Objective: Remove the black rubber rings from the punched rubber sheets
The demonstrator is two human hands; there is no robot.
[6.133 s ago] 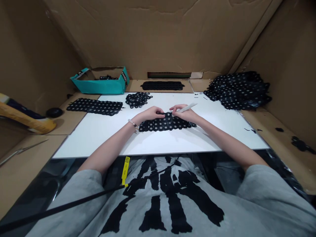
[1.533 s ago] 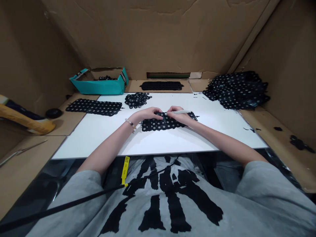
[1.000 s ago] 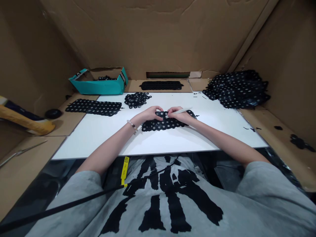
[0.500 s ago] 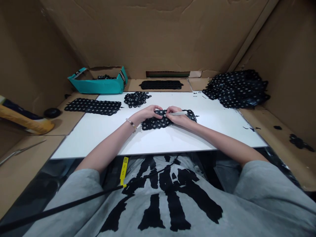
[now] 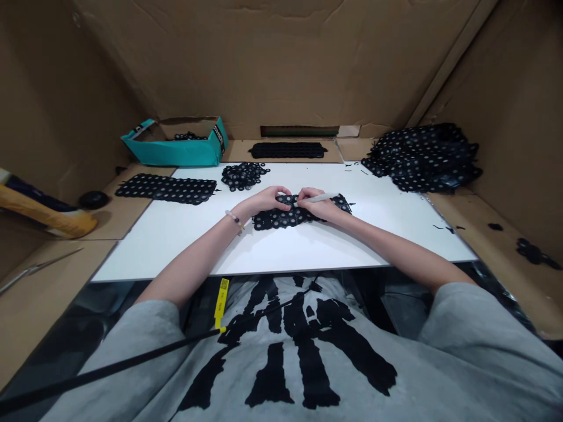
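A black sheet of joined rings with pale round centres (image 5: 281, 219) lies flat on the white board (image 5: 290, 252) in front of me. My left hand (image 5: 271, 199) bends over its left part, with thumb and curled fingers holding it down. A slim white pen-shaped tool (image 5: 324, 198) is gripped in my right hand (image 5: 313, 203); its tip points left, down at the sheet close to my left fingertips. I cannot make out the tip itself. Behind my left hand sits a pile of loose black rings (image 5: 243, 176).
Another ringed sheet (image 5: 167, 189) lies at the left, and a stack of sheets (image 5: 288, 150) at the back. A teal box (image 5: 176, 153) holds black pieces. More sheets (image 5: 422, 158) are heaped at right. Scissors (image 5: 35, 269) lie left. Cardboard walls (image 5: 281, 70) enclose the board.
My right hand has shifted slightly, and the white tool's rear end has swung up and to the right. My left hand stays on the sheet.
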